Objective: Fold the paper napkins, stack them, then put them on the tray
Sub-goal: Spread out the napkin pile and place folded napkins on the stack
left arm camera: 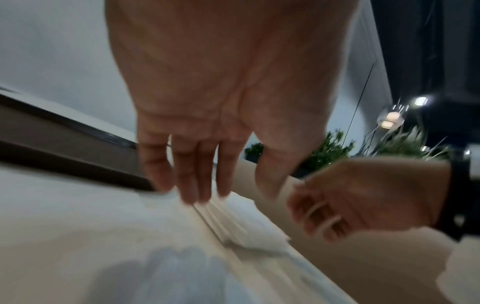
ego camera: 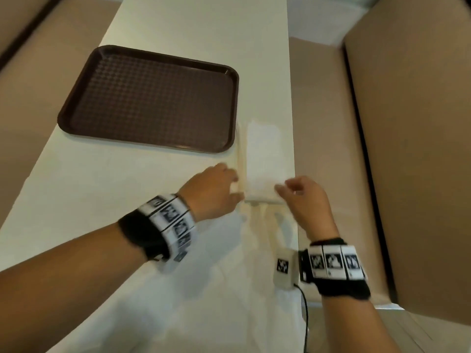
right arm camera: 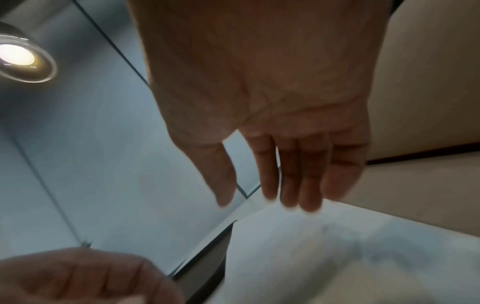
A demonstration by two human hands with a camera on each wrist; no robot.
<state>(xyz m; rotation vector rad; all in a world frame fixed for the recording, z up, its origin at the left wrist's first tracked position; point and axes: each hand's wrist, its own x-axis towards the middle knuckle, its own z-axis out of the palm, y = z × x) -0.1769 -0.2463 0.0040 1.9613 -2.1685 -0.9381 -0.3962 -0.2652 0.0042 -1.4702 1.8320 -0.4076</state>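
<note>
A stack of folded white napkins (ego camera: 263, 161) lies on the white table, just right of the brown tray (ego camera: 153, 98), which holds nothing. My left hand (ego camera: 229, 186) is at the stack's near left side, and its straight fingers (left arm camera: 192, 185) reach the stack's (left arm camera: 246, 224) left edge. My right hand (ego camera: 288, 188) hovers at the near right corner with loosely bent fingers and grips nothing. In the right wrist view the right hand (right arm camera: 272, 185) is spread above the white surface. The frames are motion-blurred.
The table's right edge (ego camera: 293, 149) runs close beside the stack, with beige panels (ego camera: 407, 149) beyond it. A small white device with a black marker and a cable (ego camera: 283, 268) sits at the near right edge. The white cover is creased near me.
</note>
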